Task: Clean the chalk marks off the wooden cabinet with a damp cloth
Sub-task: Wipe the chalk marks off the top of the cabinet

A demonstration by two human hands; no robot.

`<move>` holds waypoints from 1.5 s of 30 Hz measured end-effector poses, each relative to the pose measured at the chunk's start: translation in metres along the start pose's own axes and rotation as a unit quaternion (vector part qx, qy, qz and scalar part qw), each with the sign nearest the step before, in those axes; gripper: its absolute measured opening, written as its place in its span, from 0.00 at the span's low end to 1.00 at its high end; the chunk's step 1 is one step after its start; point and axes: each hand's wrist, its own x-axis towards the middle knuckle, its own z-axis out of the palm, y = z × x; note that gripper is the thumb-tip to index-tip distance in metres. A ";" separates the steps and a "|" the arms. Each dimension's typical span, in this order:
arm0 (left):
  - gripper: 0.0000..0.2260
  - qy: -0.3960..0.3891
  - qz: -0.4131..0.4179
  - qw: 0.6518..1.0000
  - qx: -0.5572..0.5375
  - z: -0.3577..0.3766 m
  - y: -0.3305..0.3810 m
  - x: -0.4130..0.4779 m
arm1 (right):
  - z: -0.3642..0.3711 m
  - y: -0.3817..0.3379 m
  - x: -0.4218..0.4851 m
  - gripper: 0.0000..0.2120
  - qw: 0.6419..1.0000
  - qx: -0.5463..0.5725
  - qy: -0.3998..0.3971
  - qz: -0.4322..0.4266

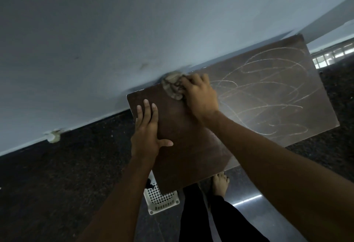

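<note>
The cabinet (191, 155) looks wiped toward 8 o'clock — right hand (199, 96) grips the cloth (172, 86), left hand (147, 132) lies flat — chalk marks (268, 88) toward 2 o'clock remain.

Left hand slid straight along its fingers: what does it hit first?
Likely the grey-blue wall behind the dark wooden cabinet top. The left hand points across bare wood, left of the crumpled beige cloth; depth unclear.

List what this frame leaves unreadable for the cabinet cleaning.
Head view: cloth is motion-blurred in the right hand; dampness cannot be told.
Cabinet front and sides: hidden beneath its own top.
Chalk marks: whether they run on beneath the right forearm is covered.
Basket: mostly hidden by the cabinet; contents unseen.
</note>
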 end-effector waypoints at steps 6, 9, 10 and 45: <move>0.60 -0.002 0.006 1.000 0.014 -0.001 0.002 -0.002 | 0.000 -0.008 0.010 0.19 0.988 -0.007 0.018 0.154; 0.59 0.003 0.013 1.000 0.015 -0.001 0.002 -0.004 | 0.006 -0.045 0.006 0.19 0.988 0.008 0.001 0.151; 0.59 0.004 0.015 1.000 0.011 0.000 0.002 -0.004 | 0.009 -0.060 0.004 0.18 0.993 0.012 -0.010 0.119; 0.72 -0.083 -0.029 0.990 0.109 -0.021 0.021 0.009 | 0.001 0.031 -0.091 0.22 0.996 -0.011 -0.048 -0.069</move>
